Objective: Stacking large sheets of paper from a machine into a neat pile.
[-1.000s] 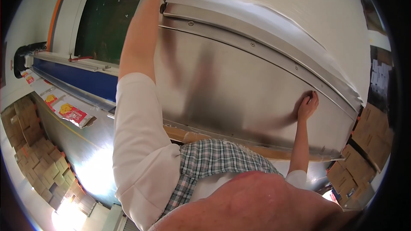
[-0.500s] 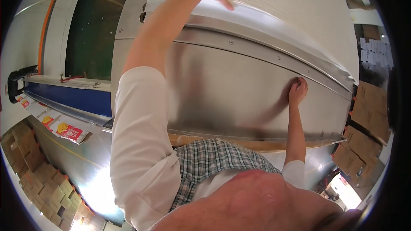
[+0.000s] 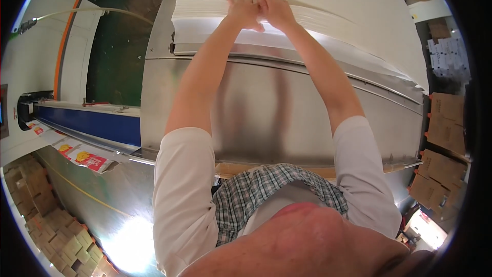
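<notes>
A wide, thick stack of thin white sheets (image 3: pixel 348 0) lies on a metal table at the far side. My left hand (image 3: pixel 246 12) is closed on its near edge, thumb down along the front and fingers over the top layers. Right beside it, touching or nearly so, my right hand (image 3: pixel 277 10) also grips that edge with bent fingers. Around the hands the upper sheets look slightly parted from those below. How many sheets the fingers hold is hidden.
A bare brushed-metal panel (image 3: pixel 318 118) spans the space before my body. At left are a blue conveyor belt (image 3: pixel 92 122) and printed red-and-white packs (image 3: pixel 89 159). Cardboard boxes stand stacked at the lower left (image 3: pixel 61 231) and at the right (image 3: pixel 446 123).
My right hand has left the metal panel and moved up and left to the stack's edge beside my left hand. My left hand now sits slightly lower in view, on the edge.
</notes>
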Motion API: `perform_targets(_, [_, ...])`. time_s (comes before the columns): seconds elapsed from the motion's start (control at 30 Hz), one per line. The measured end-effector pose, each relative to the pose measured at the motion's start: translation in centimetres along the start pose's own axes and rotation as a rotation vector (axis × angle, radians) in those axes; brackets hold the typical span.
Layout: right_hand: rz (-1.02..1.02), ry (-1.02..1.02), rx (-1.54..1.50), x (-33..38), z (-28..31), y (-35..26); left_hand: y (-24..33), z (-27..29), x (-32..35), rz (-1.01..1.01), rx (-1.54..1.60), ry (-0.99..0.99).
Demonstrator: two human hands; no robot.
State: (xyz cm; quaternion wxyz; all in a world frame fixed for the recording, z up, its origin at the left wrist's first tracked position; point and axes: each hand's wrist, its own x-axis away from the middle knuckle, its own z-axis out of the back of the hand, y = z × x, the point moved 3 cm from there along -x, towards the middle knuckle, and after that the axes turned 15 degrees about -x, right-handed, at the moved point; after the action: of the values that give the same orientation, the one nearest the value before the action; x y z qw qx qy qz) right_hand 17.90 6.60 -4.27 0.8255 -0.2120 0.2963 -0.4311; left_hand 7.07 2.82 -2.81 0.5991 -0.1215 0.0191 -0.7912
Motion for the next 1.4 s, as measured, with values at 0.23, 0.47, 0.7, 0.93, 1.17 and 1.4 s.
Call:
perform_targets(0.23, [-0.427,-0.207,0.420,4.1,11.9,13.4,0.0,0.8,-1.8,0.100,0.033,-0.137])
perform_targets(0.47, [-0.475,-0.268,0.462,11.4,24.0,23.9,0.5,-0.1,-4.7,0.300,-0.171,-0.346])
perform_targets(0.7, [-0.438,-0.441,0.389,16.8,37.2,31.5,1.9,1.4,-2.8,0.585,-0.233,-0.508])
perform_targets(0.93, [-0.655,-0.685,0.510,23.7,51.3,43.7,-0.3,-0.3,-2.6,0.577,-0.278,-0.550])
perform_targets(1.17, [-0.361,-0.582,0.321,31.3,61.0,54.7,-5.5,-3.6,-0.9,0.498,-0.330,-0.362])
perform_targets(1.4, [-0.686,-0.353,0.672,33.0,60.5,57.8,-5.9,-4.5,1.5,0.464,-0.191,-0.159])
